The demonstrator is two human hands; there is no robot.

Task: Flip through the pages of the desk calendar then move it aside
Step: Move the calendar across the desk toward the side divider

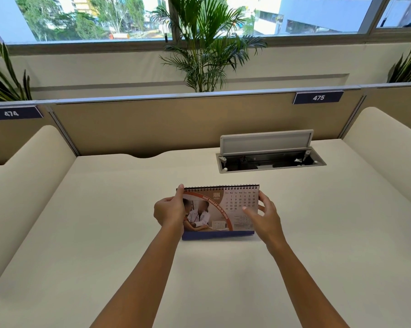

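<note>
Two hands frame the desk calendar (219, 213), which stands upright on its blue base at the middle of the desk (105, 233), with the open cable hatch (270, 159) well apart at about one o'clock from it. The left hand (170, 211) is closed on the calendar's nine o'clock edge, thumb up near the spiral binding (221, 187) and fingers curled behind. The right hand (266, 216) hangs at the three o'clock edge with fingers loosely spread, the thumb lying across the June page and a fingertip touching the upper corner; whether it has actually caught a sheet I cannot tell. The chief risk, as I judge it, is a page lifted by one corner only: pulled over the wire loops at a slant, it may snag or tear at the punched holes. If the left hand's hold loosens while the right swings a page toward twelve o'clock, the light stand could tip backward or skid on the smooth top. Picking up two sheets at once would skip a month. When it is later moved aside, a push toward one o'clock could catch it on the hatch rim.
</note>
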